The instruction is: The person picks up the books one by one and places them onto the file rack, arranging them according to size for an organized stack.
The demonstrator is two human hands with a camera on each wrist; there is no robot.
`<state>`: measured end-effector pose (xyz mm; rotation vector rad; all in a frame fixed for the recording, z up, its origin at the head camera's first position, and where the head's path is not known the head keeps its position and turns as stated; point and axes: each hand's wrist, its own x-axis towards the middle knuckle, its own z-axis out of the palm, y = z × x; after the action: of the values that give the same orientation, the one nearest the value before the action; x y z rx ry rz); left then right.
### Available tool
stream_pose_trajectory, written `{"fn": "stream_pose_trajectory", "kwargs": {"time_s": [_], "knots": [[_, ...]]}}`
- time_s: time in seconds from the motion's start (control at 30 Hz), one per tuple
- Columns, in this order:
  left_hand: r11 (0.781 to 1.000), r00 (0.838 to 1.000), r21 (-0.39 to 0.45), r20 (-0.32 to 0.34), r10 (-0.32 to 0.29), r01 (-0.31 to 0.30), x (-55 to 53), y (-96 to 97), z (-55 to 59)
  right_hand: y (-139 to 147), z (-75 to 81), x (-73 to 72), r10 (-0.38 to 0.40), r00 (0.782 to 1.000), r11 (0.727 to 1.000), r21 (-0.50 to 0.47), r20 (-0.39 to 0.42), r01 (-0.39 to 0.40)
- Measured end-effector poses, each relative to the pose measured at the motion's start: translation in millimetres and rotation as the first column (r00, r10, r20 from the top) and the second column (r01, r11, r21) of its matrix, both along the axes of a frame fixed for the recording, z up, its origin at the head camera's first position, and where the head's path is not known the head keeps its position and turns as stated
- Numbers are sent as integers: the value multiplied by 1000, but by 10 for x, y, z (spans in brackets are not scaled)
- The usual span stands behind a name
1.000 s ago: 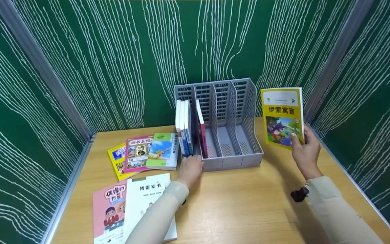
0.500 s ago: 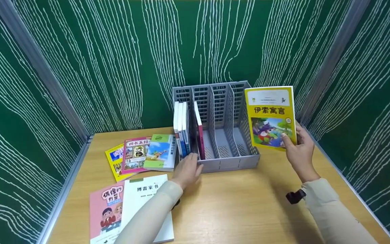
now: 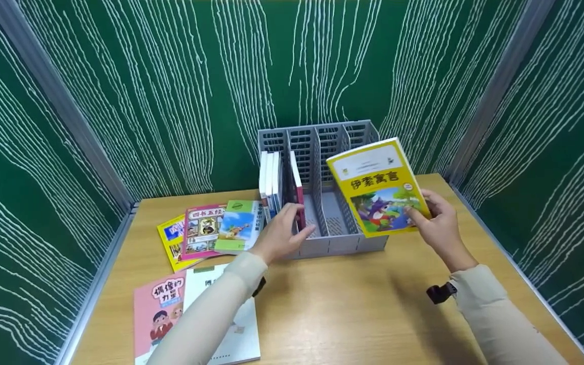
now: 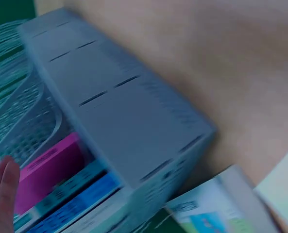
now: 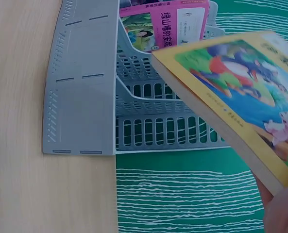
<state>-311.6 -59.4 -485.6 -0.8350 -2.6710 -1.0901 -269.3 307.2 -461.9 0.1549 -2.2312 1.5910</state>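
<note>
Before green walls (image 3: 292,61), at centre-right, our right hand (image 3: 440,225) pinches a yellow paperback (image 3: 379,195) whose tilt could snag the grey plastic rack (image 3: 342,246); our left hand (image 3: 281,235) grasps nothing.

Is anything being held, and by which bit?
The right hand holds a yellow book by its lower right corner, thumb on the front. The left hand holds nothing.

Looks like matt plastic on the rack (image 3: 345,247), smooth paper on the yellow book (image 3: 375,182). Shows slightly glossy wood on the surface (image 3: 342,309), matt cloth on the right sleeve (image 3: 489,309).
</note>
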Motion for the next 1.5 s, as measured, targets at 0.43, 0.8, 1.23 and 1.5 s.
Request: {"fn": "stream_pose_trajectory", "kwargs": {"time_s": [0.43,0.8,1.23,1.5], "knots": [[995,999,101,54,0,-6,-2,-50,508,-131,86,-12,240,971,967,90,4,-239],[995,988,73,139,-73,63,21,-98,604,-260,64,7,355,926,899,225,127,-375],[976,908,16,366,-206,215,111,-79,587,-432,-99,-17,541,830,781,284,136,-555],[967,903,-14,360,-234,256,175,-61,562,-466,-216,-49,527,832,789,265,171,-554]]}}
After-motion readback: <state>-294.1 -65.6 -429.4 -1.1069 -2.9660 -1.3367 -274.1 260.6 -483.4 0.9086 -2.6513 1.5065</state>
